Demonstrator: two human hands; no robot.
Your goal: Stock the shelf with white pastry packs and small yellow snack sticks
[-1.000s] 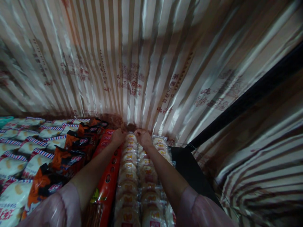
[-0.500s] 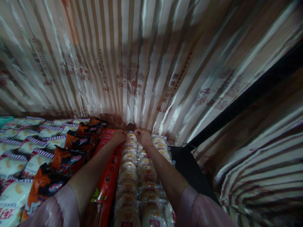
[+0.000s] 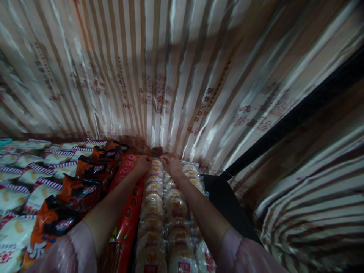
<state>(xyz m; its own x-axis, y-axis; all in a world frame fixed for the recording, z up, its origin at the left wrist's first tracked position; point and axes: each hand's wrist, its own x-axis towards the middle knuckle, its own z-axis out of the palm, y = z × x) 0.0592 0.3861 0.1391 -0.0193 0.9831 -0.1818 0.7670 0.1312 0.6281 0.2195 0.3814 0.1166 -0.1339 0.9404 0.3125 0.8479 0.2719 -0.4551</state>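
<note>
Clear plastic is wrapping the round cakes (image 3: 152, 225) that are lying overlapped in a long row, running away from the person toward a striped curtain (image 3: 159, 57). At the far end of that row, the left hand (image 3: 143, 164) and the right hand (image 3: 172, 165) are reaching in from either side, with the last cake wrapper showing between them. The fingers of both hands are curling inward, but the dim light and blur are making it impossible to tell whether either grip is closing on a wrapper edge or just resting against it. The left forearm is passing over a long red packet (image 3: 133, 204), and the right forearm is crossing a second row of wrapped cakes (image 3: 176, 206) beside the first. Farther left, orange and black bags (image 3: 87, 191) are leaning over one another next to white bags (image 3: 41, 195), while the black bench (image 3: 224, 201) is showing on the right. The likeliest trouble, as a judgement, is coming from the overlap: a push on the end cake could be sending pressure down the row and making the slick wrappers slide out of line. A hard pinch could be tearing thin film, a dropping right forearm could be knocking the second row askew, and the pink sleeves (image 3: 76, 246) could be catching on the orange bags.
</note>
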